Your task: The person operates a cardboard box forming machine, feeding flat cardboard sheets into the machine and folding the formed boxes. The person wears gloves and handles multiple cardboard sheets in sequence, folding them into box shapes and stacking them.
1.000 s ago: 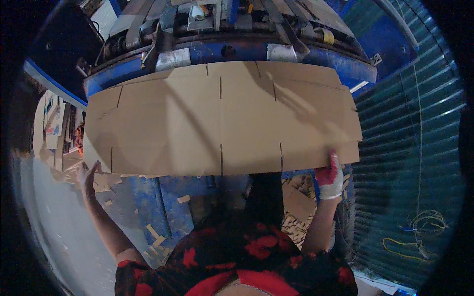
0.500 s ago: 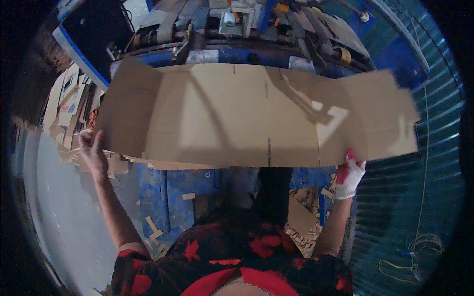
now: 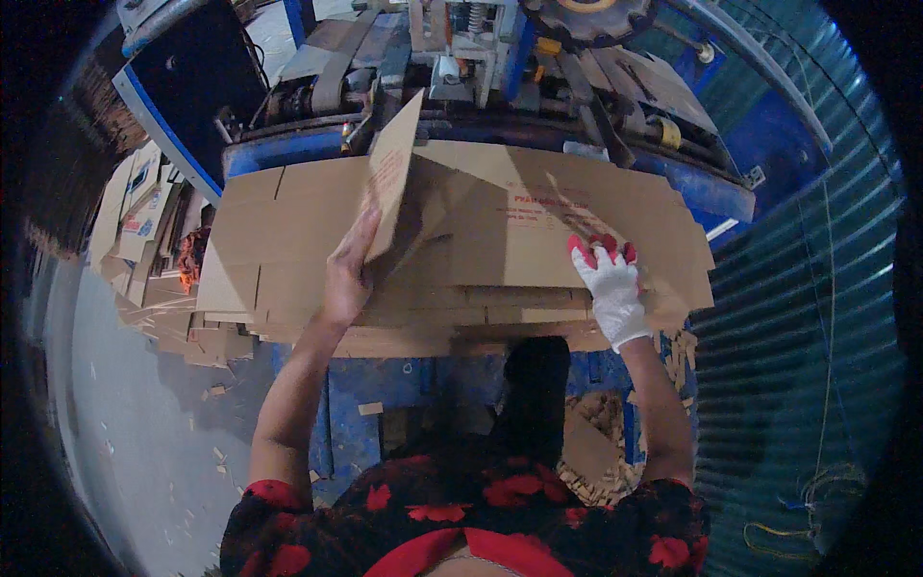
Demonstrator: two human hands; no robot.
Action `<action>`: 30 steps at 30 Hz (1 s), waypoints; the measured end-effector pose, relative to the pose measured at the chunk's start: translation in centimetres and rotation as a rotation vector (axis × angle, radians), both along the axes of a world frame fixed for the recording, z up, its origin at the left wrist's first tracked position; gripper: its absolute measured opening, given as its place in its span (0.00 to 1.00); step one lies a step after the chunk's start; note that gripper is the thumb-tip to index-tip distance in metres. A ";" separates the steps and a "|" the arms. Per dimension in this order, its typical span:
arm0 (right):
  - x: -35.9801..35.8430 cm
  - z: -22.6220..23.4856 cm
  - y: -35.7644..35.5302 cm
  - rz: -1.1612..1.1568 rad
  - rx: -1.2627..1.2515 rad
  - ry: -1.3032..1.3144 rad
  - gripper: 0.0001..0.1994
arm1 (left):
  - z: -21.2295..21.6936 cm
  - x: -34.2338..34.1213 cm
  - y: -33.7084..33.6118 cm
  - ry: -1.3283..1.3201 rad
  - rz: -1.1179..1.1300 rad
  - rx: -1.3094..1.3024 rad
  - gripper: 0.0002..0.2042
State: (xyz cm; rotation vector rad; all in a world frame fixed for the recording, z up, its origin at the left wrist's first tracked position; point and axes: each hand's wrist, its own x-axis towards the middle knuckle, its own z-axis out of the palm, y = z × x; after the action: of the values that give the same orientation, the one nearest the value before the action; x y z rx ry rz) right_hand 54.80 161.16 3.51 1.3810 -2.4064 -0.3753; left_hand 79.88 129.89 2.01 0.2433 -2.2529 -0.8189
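Note:
A brown cardboard sheet (image 3: pixel 471 216) lies folded on a stack of flat cardboard pieces (image 3: pixel 236 245). Its left panel (image 3: pixel 392 178) stands tilted up, while the right panel (image 3: pixel 538 250), printed in red, is folded down over the middle. My bare left hand (image 3: pixel 352 269) grips the raised panel by its near lower part; some fingertips are hidden by it. On the printed panel rests my right hand (image 3: pixel 608 284), in a white glove with red fingertips, its fingers apart, slightly bent and pressing down.
Beyond the stack stands a blue machine (image 3: pixel 461 135) with belts and rollers. Cardboard scraps (image 3: pixel 139 216) are piled at the left, with offcuts (image 3: pixel 591 442) below on the right. A green corrugated wall (image 3: pixel 788 337) runs along the right.
The sheet was held up, spread wide between both hands; now it is down on the stack with its side panels turned inward. Both hands have moved toward the middle.

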 end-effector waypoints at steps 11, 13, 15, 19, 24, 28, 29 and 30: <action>-2.6 -2.2 0.8 0.056 -0.127 -0.014 0.29 | 2.2 -2.4 7.0 -0.027 0.318 -0.596 0.32; -2.0 -1.4 0.7 0.051 -0.077 0.007 0.30 | 2.0 -7.2 5.0 -0.142 0.275 -0.528 0.36; -1.4 -0.6 0.5 0.083 -0.133 0.013 0.30 | 1.1 -10.1 2.5 -0.312 0.207 -0.418 0.38; -0.6 0.2 0.2 0.044 -0.154 -0.078 0.32 | -1.3 -11.4 -0.6 -0.641 -0.035 -0.212 0.38; -0.7 0.0 0.1 0.001 -0.097 -0.083 0.32 | -0.7 -11.3 -1.2 -0.577 -0.034 -0.230 0.35; -0.8 -0.2 0.1 -0.010 -0.067 -0.058 0.34 | 0.7 -13.0 -1.7 -0.706 -0.020 -0.147 0.36; -0.8 -0.2 0.0 -0.028 -0.053 -0.056 0.34 | 0.9 -13.3 -1.9 -0.742 -0.050 -0.106 0.36; -0.8 -0.2 0.0 -0.012 -0.062 -0.050 0.34 | 1.0 -13.5 -2.0 -0.781 -0.034 -0.093 0.36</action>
State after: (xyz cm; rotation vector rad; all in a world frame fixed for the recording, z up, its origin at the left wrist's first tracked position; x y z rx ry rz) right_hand 54.00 161.21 3.31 1.3645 -2.4460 -0.2703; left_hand 66.34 127.91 3.03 0.5566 -3.0161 -0.7036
